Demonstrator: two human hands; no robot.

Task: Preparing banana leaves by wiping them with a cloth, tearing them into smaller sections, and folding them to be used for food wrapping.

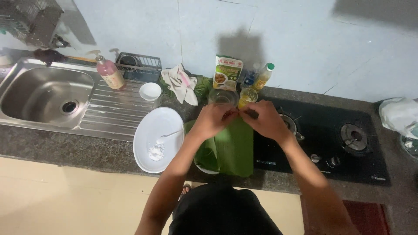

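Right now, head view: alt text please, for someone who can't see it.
Both hands, left hand and right hand, pinch the top edge of a folded green banana leaf on a dark stone counter. A white plate with white powder sits left, a gas stove right.

Both forearms reach forward from the bottom of the view and angle inward, so the hands meet over the far edge of the green leaf [228, 148]. The left hand [212, 120] is curled, knuckles up, fingertips pinched toward the right. The right hand [264, 120] mirrors it, fingers bent and pinched, thumb tips nearly touching the left's.
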